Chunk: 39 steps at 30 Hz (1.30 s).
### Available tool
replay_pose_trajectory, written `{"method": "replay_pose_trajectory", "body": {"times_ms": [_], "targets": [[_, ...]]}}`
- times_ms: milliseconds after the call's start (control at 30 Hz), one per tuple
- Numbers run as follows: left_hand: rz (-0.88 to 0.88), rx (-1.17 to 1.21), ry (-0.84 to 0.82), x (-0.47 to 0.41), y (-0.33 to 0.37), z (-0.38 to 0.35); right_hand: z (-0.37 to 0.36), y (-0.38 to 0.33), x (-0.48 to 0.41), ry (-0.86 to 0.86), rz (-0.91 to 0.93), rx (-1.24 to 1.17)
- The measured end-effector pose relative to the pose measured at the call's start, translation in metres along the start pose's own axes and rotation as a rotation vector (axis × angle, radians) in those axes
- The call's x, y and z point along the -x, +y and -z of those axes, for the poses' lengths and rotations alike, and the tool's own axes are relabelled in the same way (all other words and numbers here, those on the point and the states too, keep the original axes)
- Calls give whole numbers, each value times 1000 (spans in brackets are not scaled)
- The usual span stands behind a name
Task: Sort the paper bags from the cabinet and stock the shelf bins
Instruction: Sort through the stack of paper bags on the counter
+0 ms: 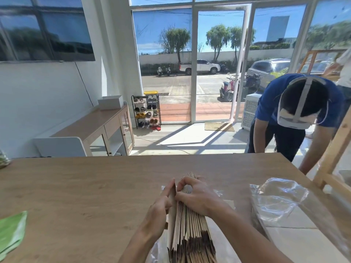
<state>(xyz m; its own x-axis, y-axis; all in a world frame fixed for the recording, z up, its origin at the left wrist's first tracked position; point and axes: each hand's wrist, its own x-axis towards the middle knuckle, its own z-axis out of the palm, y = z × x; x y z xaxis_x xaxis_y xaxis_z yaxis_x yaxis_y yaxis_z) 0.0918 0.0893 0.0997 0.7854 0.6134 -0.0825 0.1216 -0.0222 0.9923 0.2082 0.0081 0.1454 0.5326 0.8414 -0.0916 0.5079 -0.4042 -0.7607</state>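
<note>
Wooden table (79, 188), seen from the near side. A thick stack of brown paper bags (190, 230) stands on edge on it, folded bottoms toward the near edge and top edges pointing away. The stack sits between the two hands.

Left hand (161, 205): against the left face of the stack. Forefinger straight, laid along the outermost bag, which leans slightly off the rest. Other fingers bent against the paper. Thumb hidden, so I cannot tell whether this hand grips the bag or only presses it.

Right hand (193, 198): draped over the top of the stack from the right. Fingers curled down onto the bag edges, thumb and forefinger closed in a ring, pinching a few bags near the far end.

Crumpled clear plastic wrap (281, 202) lies just right of the stack, and more clear film shows under it. A green packet (11, 232) lies well apart at the table's left edge.

Beyond the far right corner, a person (296, 103) in a blue shirt bends forward, wearing a headset. Farther back: a low sideboard (106, 126) with a white box (111, 102) on top, and a shoe rack (147, 111) by the glass door.
</note>
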Motion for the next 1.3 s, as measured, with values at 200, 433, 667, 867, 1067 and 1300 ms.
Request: {"method": "replay_pose_trajectory", "body": {"times_ms": [200,433,667,867,1067,1300], "targets": [[43,-29,19,2,4,-1,-1,1,1,19,6,-27],[69,-51,-29,6,4,7,-5,6,2,99,-9,-167],[-24,-309,-35,-1,9,18,-11,11,5,232,-161,-341],[-248,-918,-129,-23,6,32,-11,23,21,214,-227,-473],[-483,-1565,-381,-26,41,34,-17,45,43,72,-269,-421],[-792,-1788,-716,-37,70,2,-18,72,51,-26,-258,-252]]}}
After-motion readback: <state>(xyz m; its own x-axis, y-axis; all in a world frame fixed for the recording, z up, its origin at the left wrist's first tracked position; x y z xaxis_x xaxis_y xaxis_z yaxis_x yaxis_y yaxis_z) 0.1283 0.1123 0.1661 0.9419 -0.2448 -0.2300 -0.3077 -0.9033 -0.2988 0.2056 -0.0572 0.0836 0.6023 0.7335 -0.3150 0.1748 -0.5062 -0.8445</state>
